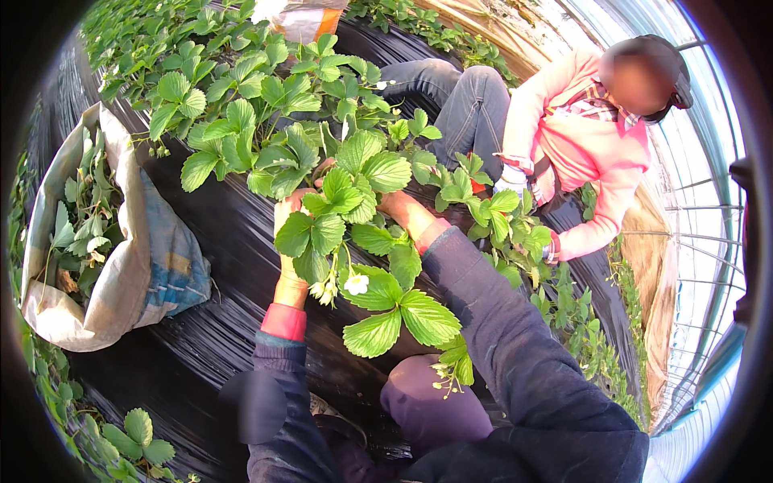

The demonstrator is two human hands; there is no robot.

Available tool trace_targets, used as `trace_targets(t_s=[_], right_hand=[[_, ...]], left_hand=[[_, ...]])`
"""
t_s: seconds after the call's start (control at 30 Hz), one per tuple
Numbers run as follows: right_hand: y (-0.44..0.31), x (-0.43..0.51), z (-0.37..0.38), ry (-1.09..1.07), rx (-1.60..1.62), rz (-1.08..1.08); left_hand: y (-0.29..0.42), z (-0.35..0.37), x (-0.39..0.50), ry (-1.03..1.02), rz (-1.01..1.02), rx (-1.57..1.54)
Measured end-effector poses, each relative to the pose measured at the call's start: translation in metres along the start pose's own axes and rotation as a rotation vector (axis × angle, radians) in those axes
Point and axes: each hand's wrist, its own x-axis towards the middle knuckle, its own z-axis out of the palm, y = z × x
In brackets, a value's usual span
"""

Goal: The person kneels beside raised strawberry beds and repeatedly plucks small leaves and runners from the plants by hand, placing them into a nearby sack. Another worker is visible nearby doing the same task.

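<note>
Both of my hands reach into a leafy strawberry plant (347, 199) on the bed. My left hand (291, 211) is at the plant's left side, its fingers partly behind leaves. On the right side, my right hand (395, 205) goes in among the stems, and the foliage covers its fingers. Whether either hand grips anything cannot be seen. A white strawberry blossom (356, 284) and pale buds (326, 288) hang below the leaves, between my forearms.
A woven sack (175, 253) holding cut leaves (90, 211) stands on black plastic mulch (199, 338) at left. Another person (589, 145) sits across the row at right, hands among the plants. Another bag (305, 21) stands at the top. Greenhouse framing (703, 241) curves along the right.
</note>
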Motion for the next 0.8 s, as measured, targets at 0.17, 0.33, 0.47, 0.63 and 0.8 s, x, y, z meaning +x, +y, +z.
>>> trace_targets(t_s=[0.17,0.33,0.47,0.63,0.8], right_hand=[[-0.040,-0.008,0.004,0.138,-0.012,-0.025],[-0.033,0.045,0.037,0.315,-0.148,-0.095],[-0.028,0.060,0.042,0.494,-0.039,0.103],[-0.060,0.034,0.013,-0.158,0.082,0.026],[-0.061,0.034,0.009,-0.190,1.026,0.505]], left_hand=[[0.007,-0.001,-0.003,0.058,0.225,0.514],[0.011,0.004,-0.002,0.092,0.163,0.309],[0.020,0.004,-0.001,0.106,0.248,0.521],[0.022,0.002,0.000,0.119,0.247,0.526],[0.013,-0.002,-0.001,0.119,0.353,0.622]])
